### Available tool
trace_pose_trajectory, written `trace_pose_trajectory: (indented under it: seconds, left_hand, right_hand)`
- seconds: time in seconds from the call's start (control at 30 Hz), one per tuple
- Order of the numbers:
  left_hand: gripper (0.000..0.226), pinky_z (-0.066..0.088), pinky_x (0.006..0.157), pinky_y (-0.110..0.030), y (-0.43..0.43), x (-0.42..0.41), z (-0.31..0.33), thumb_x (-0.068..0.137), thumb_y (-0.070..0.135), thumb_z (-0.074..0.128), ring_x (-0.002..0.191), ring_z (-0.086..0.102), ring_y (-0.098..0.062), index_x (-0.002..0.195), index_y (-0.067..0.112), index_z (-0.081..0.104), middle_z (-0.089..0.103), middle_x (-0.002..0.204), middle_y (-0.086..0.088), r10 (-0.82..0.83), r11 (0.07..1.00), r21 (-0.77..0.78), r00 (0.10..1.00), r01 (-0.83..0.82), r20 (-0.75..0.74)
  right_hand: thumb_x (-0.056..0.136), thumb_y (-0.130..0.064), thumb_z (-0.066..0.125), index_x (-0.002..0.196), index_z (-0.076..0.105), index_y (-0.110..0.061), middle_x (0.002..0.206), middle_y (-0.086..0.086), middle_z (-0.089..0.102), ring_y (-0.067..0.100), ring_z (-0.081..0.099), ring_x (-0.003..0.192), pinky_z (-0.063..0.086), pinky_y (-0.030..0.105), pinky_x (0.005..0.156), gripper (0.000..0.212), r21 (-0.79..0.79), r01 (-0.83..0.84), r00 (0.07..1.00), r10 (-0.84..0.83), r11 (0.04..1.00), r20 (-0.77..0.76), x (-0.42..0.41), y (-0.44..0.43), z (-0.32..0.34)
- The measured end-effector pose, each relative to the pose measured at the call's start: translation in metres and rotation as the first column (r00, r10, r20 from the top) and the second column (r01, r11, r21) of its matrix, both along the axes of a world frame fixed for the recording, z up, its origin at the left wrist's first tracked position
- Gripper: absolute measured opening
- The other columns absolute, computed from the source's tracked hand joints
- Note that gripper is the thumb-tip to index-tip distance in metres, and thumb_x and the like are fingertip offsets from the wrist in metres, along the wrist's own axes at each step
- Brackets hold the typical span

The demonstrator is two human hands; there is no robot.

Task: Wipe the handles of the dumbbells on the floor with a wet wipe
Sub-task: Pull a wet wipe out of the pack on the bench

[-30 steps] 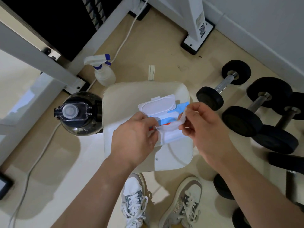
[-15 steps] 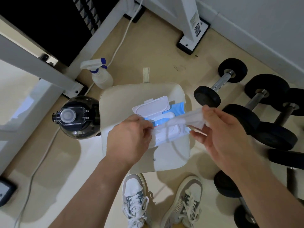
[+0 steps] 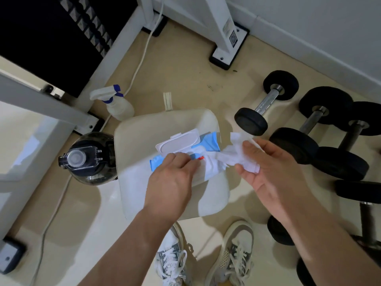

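Observation:
A blue and white wipe pack (image 3: 186, 150) lies with its white lid flipped open on a cream stool seat (image 3: 144, 133). My left hand (image 3: 172, 178) presses down on the pack's near edge. My right hand (image 3: 266, 164) pinches a crumpled white wet wipe (image 3: 233, 153), which stretches from the pack's opening toward the right. Black dumbbells with steel handles lie on the floor to the right: the nearest one (image 3: 266, 102), a second (image 3: 309, 124) and a third (image 3: 350, 139) beside it.
A white spray bottle (image 3: 115, 104) and a dark water jug (image 3: 88, 159) stand on the floor left of the stool. White machine frame legs (image 3: 224, 34) and a cable (image 3: 140, 65) run behind. More dumbbells (image 3: 367, 221) lie at the lower right. My shoes (image 3: 206, 256) are below the stool.
My right hand has drawn the wipe out of the pack and moved it rightward, away from the opening. My left hand has stayed on the pack.

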State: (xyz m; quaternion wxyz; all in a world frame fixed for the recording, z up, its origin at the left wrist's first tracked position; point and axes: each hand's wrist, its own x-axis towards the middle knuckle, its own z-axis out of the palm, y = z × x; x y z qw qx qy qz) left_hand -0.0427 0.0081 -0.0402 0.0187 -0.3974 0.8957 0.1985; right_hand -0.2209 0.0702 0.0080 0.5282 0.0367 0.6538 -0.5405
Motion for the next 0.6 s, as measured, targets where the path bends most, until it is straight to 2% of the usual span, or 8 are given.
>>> trace_pose_trajectory:
  seconds: [0.13,0.17,0.23,0.3,0.33,0.47,0.53,0.6]
  left_hand:
    - [0.069,0.051,0.053,-0.03,0.002,-0.002,0.016,0.039,0.003,0.078,0.078,0.064,-0.029,0.106,0.014,0.069,0.069,0.101,-0.003,-0.118,0.991,-0.048,0.989,0.123,0.088]
    - [0.066,0.051,0.056,-0.032,0.0,-0.005,0.024,0.044,0.001,0.074,0.082,0.063,-0.03,0.109,0.013,0.068,0.068,0.105,-0.005,-0.099,0.989,-0.106,0.994,0.104,0.053]
    - [0.063,0.049,0.075,-0.041,-0.009,-0.012,0.038,0.063,-0.001,0.056,0.103,0.053,-0.035,0.125,0.01,0.057,0.057,0.124,-0.012,0.004,0.984,-0.177,1.0,-0.005,-0.006]
    - [0.067,0.04,0.094,-0.048,-0.016,-0.015,0.041,0.071,0.001,0.048,0.116,0.043,-0.039,0.137,0.007,0.043,0.046,0.136,-0.018,0.142,0.979,-0.148,0.99,-0.139,0.01]
    - [0.066,0.039,0.097,-0.049,-0.015,-0.016,0.041,0.072,0.004,0.046,0.116,0.044,-0.041,0.138,0.004,0.041,0.047,0.134,-0.019,0.168,0.979,-0.122,0.986,-0.164,0.021]
    - [0.077,0.053,0.079,-0.042,0.017,-0.002,0.033,0.052,-0.006,0.057,0.101,0.059,-0.039,0.129,0.002,0.053,0.058,0.121,-0.017,-0.056,0.998,0.029,0.979,0.051,0.197]
    - [0.087,0.053,0.084,-0.041,0.033,0.006,0.035,0.044,-0.006,0.061,0.113,0.058,-0.039,0.13,-0.005,0.052,0.054,0.133,-0.02,-0.197,0.976,0.155,0.924,0.153,0.327]
    - [0.088,0.042,0.102,-0.035,0.035,0.005,0.039,0.059,-0.001,0.057,0.139,0.033,-0.031,0.144,-0.003,0.032,0.026,0.154,-0.017,-0.254,0.959,0.229,0.872,0.169,0.419]
  right_hand:
    - [0.094,-0.019,0.055,0.087,0.064,-0.011,0.082,0.008,0.065,0.019,0.061,0.075,0.05,0.027,0.062,0.014,0.007,0.045,0.998,-0.044,0.999,-0.045,-0.003,0.012,0.006]
    - [0.095,-0.02,0.054,0.085,0.065,-0.014,0.079,0.006,0.064,0.018,0.059,0.074,0.048,0.027,0.06,0.017,0.018,0.052,0.997,-0.05,0.999,-0.063,-0.005,0.016,0.009]
    - [0.094,-0.023,0.055,0.074,0.068,-0.022,0.073,0.0,0.067,0.015,0.059,0.068,0.046,0.027,0.056,0.025,0.04,0.088,0.993,-0.085,0.995,-0.076,-0.011,0.022,0.018]
    - [0.093,-0.025,0.057,0.076,0.069,-0.022,0.074,-0.003,0.071,0.012,0.063,0.067,0.046,0.026,0.056,0.022,0.06,0.145,0.989,-0.143,0.988,-0.045,-0.017,0.029,0.029]
    - [0.092,-0.027,0.058,0.079,0.069,-0.023,0.077,-0.004,0.072,0.011,0.065,0.067,0.047,0.026,0.057,0.018,0.075,0.181,0.983,-0.179,0.981,-0.026,-0.022,0.034,0.036]
    - [0.09,-0.033,0.06,0.082,0.07,-0.02,0.081,0.0,0.073,0.012,0.064,0.069,0.047,0.027,0.061,0.018,0.104,0.26,0.964,-0.264,0.96,0.022,-0.044,0.06,0.074]
    - [0.09,-0.037,0.059,0.072,0.071,-0.021,0.082,0.003,0.07,0.015,0.063,0.072,0.049,0.027,0.067,0.027,0.101,0.303,0.952,-0.305,0.948,0.007,-0.053,0.079,0.095]
    - [0.092,-0.04,0.055,0.079,0.073,-0.019,0.093,0.002,0.072,0.016,0.066,0.088,0.051,0.029,0.08,0.03,0.083,0.291,0.957,-0.291,0.953,-0.009,-0.06,0.101,0.117]
